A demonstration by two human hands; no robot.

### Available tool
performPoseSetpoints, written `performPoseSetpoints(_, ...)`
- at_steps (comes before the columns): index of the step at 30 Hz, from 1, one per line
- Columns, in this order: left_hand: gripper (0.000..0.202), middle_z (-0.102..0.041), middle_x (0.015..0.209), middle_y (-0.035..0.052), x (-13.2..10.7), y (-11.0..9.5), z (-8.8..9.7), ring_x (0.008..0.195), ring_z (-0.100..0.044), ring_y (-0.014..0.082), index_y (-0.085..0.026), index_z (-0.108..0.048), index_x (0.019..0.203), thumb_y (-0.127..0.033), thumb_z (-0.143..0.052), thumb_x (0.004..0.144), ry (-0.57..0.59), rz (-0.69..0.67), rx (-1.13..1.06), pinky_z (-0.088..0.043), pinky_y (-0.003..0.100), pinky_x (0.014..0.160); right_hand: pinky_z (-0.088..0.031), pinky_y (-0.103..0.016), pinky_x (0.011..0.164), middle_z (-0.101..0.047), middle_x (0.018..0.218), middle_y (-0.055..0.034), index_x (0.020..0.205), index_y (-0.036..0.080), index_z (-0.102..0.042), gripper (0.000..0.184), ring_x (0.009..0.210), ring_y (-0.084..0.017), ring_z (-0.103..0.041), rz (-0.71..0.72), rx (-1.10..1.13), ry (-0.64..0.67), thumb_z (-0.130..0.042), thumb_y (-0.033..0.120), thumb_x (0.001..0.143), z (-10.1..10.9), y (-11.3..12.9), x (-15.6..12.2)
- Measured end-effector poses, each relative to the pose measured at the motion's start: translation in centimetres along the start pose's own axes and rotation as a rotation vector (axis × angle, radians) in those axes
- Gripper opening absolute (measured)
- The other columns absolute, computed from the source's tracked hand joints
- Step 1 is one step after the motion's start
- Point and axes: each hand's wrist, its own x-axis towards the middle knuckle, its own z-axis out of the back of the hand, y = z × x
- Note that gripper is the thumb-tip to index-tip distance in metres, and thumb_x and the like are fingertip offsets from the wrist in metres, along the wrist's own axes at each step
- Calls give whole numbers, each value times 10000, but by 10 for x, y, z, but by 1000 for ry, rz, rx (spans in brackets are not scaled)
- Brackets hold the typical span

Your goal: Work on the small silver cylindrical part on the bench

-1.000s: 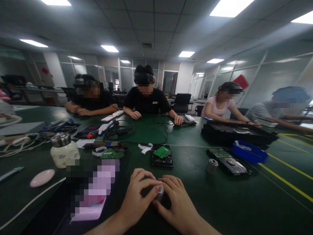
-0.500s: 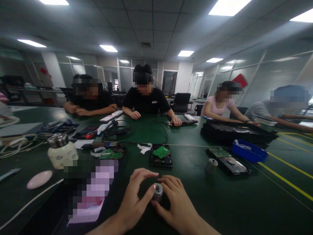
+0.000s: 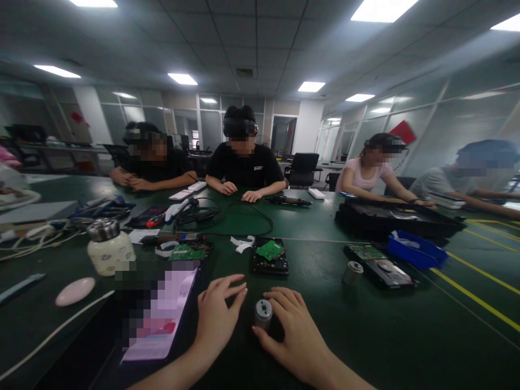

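Observation:
A small silver cylinder that looks like an electric motor (image 3: 263, 314) stands upright on the green table, its round top showing several dark holes. My right hand (image 3: 294, 325) curls around its right side, thumb at the lower left and fingertips against the far right edge. To the left of the motor, apart from it, my left hand (image 3: 219, 311) hovers with thumb and fingers parted; nothing shows between them. Beyond both hands lies a black hard drive (image 3: 270, 266) with a green circuit board (image 3: 271, 249) on it.
A phone with a lit screen (image 3: 162, 325) lies left. Further left stand a cream bottle (image 3: 110, 252) and a pink oval object (image 3: 75, 291). A second metal cylinder (image 3: 353, 272), another drive (image 3: 388, 275) and a blue bin (image 3: 416, 252) are right. Co-workers sit opposite.
My left hand has drawn back leftward from the motor's top, which now shows more fully. My right hand stays around it. The co-worker opposite has let go of the dark pen-shaped tool.

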Motion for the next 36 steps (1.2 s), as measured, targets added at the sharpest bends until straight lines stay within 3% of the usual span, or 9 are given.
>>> performPoseSetpoints(6,185,-755,976,14,-1,3,-3,1126,-543,328,-295,-725,928,-228,-640,778,59,0,30,-330,583,925,-360,-423,977,-637,1129,-92,1056,168,-648,334,1117,-272,-498,-8,22,-5,-655,367,788,-1,-1,-1)
performPoseSetpoints(10,155,-753,962,21,-2,-4,0,1103,-560,283,-273,-728,929,-293,-643,801,42,-46,-10,-388,509,939,-358,-419,979,-636,1123,-87,1044,174,-650,315,1116,-267,-495,2,23,3,-657,353,785,-2,-1,-1)
performPoseSetpoints(13,170,-720,1024,46,-6,-9,3,1085,-564,259,-278,-734,946,-314,-614,832,28,-166,-116,-435,446,907,-364,-414,973,-635,1114,-81,1080,182,-635,331,1110,-261,-496,22,31,2,-658,321,780,-4,-2,-1)
performPoseSetpoints(16,168,-692,1043,53,-11,-12,4,1065,-569,262,-312,-739,947,-297,-614,836,65,-242,-180,-443,439,875,-367,-419,971,-634,1112,-84,1120,176,-615,370,1106,-264,-496,27,39,-20,-658,304,775,-5,-3,-1)
performPoseSetpoints(25,176,-691,1036,36,-10,-14,5,1056,-562,263,-346,-728,974,-301,-632,833,143,-214,-188,-441,439,868,-371,-413,963,-634,1113,-79,1125,180,-614,374,1098,-263,-499,34,62,-29,-658,294,772,-3,-3,-2)
performPoseSetpoints(31,161,-751,961,-30,-13,-18,9,1025,-564,251,-325,-725,935,-230,-650,828,158,-428,-160,-426,415,839,-351,-398,984,-636,1108,-71,1068,189,-629,296,1118,-250,-491,40,56,-17,-634,264,782,-4,-4,-1)
performPoseSetpoints(36,183,-750,960,-46,-16,-21,8,990,-581,224,-324,-711,968,-218,-653,830,145,-424,-145,-431,380,821,-354,-385,980,-637,1112,-66,1078,187,-624,299,1112,-245,-491,50,56,-29,-625,250,785,-5,-4,-2)
